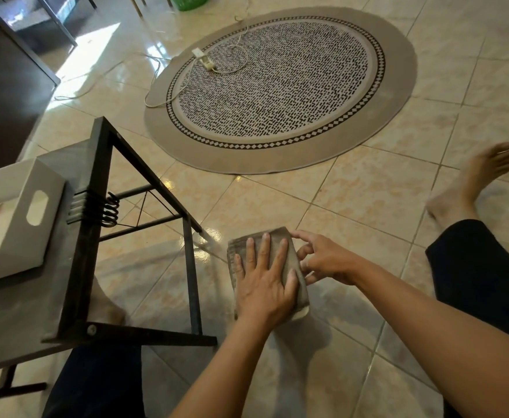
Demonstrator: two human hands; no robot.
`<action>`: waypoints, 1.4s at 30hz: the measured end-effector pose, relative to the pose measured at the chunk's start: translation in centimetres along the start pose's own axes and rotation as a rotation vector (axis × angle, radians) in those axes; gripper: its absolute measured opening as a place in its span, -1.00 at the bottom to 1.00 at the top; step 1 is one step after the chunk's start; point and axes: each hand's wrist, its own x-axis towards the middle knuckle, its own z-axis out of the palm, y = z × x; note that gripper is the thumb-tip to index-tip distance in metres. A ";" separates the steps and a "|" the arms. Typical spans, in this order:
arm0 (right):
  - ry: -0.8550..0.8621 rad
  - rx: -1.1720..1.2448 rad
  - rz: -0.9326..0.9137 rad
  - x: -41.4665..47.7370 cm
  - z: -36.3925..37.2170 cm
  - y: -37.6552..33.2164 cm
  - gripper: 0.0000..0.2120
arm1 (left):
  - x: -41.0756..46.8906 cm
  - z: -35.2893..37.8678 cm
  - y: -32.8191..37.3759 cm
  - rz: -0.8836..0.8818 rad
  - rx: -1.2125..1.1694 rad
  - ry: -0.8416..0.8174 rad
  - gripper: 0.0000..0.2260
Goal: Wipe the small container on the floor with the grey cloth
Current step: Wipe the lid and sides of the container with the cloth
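left hand (264, 282) pressing flat, fingers spread, on cloth (280, 251) | right hand (322, 257) at 3 o'clock, fingers curling loosely at cloth edge, grip unclear | cloth covering something on floor (353, 206); container unseen | table (96, 206) at 9 o'clock | rug (277, 89) at 12 o'clock

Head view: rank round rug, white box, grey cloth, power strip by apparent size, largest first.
1. round rug
2. white box, cut off by the left edge and nearer the camera, so its rank is only apparent
3. grey cloth, partly hidden under the left hand
4. power strip, farthest away
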 end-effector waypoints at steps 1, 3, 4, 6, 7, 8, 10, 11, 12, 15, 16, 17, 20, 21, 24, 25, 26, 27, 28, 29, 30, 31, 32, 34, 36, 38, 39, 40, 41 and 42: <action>0.000 0.005 -0.003 -0.1 0.1 0.1 -0.19 | -0.5 0.2 0.1 0.021 -0.001 -0.001 -0.43; -0.004 0.002 -0.007 -0.1 0.2 0.2 -0.19 | -0.3 0.4 -0.1 0.034 0.015 -0.007 -0.44; -0.001 0.006 -0.006 0.0 0.2 0.2 -0.20 | 0.3 0.3 -0.3 0.029 0.025 -0.005 -0.44; 0.013 0.019 -0.004 -0.1 0.1 0.2 -0.21 | 2.0 -0.3 -0.6 0.009 0.029 0.009 -0.44; 0.020 0.016 -0.006 -0.1 0.1 0.1 -0.22 | 2.8 -0.6 -0.9 -0.008 0.023 0.015 -0.44; 0.023 0.006 -0.010 -0.2 0.1 0.1 -0.22 | 3.3 -0.9 -1.2 -0.027 0.018 0.015 -0.44; 0.024 -0.007 -0.021 -0.2 0.4 0.2 -0.23 | 3.5 -1.1 -2.4 -0.067 0.018 0.010 -0.43; 0.025 -0.002 -0.023 -0.1 0.5 0.3 -0.24 | 3.2 -1.0 -3.1 -0.085 0.003 0.014 -0.42; 0.025 0.003 -0.024 -0.1 0.5 0.4 -0.24 | 2.7 -0.8 -3.8 -0.101 -0.024 0.022 -0.41; 0.027 0.010 -0.027 0.1 0.5 0.5 -0.24 | 0.4 0.1 -5.1 -0.144 -0.109 0.032 -0.41; 0.030 0.014 -0.027 0.1 0.5 0.6 -0.24 | -0.7 0.3 -5.1 -0.154 -0.130 0.034 -0.41; 0.033 0.018 -0.025 0.1 0.6 0.5 -0.25 | -1.8 0.6 -4.8 -0.153 -0.139 0.036 -0.40; 0.034 0.025 -0.019 0.0 0.6 0.5 -0.26 | -4.9 0.9 -2.6 -0.095 -0.095 0.039 -0.40; 0.032 0.027 -0.016 0.0 0.6 0.5 -0.27 | -5.5 1.1 -1.8 -0.073 -0.068 0.041 -0.40; 0.028 0.021 -0.009 0.0 0.5 0.3 -0.27 | -5.2 1.5 0.1 -0.033 -0.012 0.042 -0.43; 0.025 0.018 -0.008 0.0 0.5 0.2 -0.26 | -4.6 1.6 0.4 -0.022 0.002 0.029 -0.44; 0.023 0.018 -0.007 -0.1 0.5 0.2 -0.25 | -4.0 1.5 0.7 -0.010 0.016 0.011 -0.44; 0.020 0.017 -0.006 0.0 0.5 0.2 -0.25 | -3.3 1.3 0.9 -0.001 0.026 -0.001 -0.45; 0.018 0.015 -0.005 -0.1 0.5 0.2 -0.24 | -2.7 1.1 1.1 0.004 0.026 -0.006 -0.45; 0.017 0.012 -0.003 -0.1 0.6 0.2 -0.23 | -1.9 0.9 1.2 0.006 0.020 -0.004 -0.45; 0.020 0.010 -0.001 -0.1 0.5 0.2 -0.22 | -1.1 0.7 1.2 0.005 0.009 -0.002 -0.45; 0.023 0.013 0.000 0.0 0.5 0.3 -0.22 | -0.4 0.6 1.2 0.003 -0.002 0.001 -0.45; 0.029 0.018 0.000 0.0 0.4 0.4 -0.23 | 0.3 0.5 1.2 0.003 -0.007 0.007 -0.45; 0.043 0.026 -0.004 0.0 0.3 0.4 -0.25 | 1.5 0.2 0.6 -0.002 -0.006 0.021 -0.45; 0.044 0.031 -0.011 0.0 0.6 0.4 -0.26 | 2.4 -0.1 -0.7 -0.039 -0.014 0.024 -0.45; 0.054 0.047 -0.012 0.2 0.9 0.5 -0.26 | 2.5 -0.2 -2.2 -0.102 -0.034 0.030 -0.45; 0.062 0.058 -0.013 0.2 1.0 0.6 -0.26 | 2.0 -0.2 -2.8 -0.130 -0.053 0.037 -0.44; 0.068 0.069 -0.014 0.2 1.0 0.7 -0.26 | 1.3 -0.1 -3.2 -0.151 -0.078 0.048 -0.44; 0.071 0.080 -0.016 0.2 1.0 0.7 -0.25 | 0.3 0.1 -3.3 -0.165 -0.103 0.059 -0.44; 0.072 0.090 -0.018 0.2 1.1 0.8 -0.25 | -0.9 0.3 -3.1 -0.178 -0.118 0.068 -0.43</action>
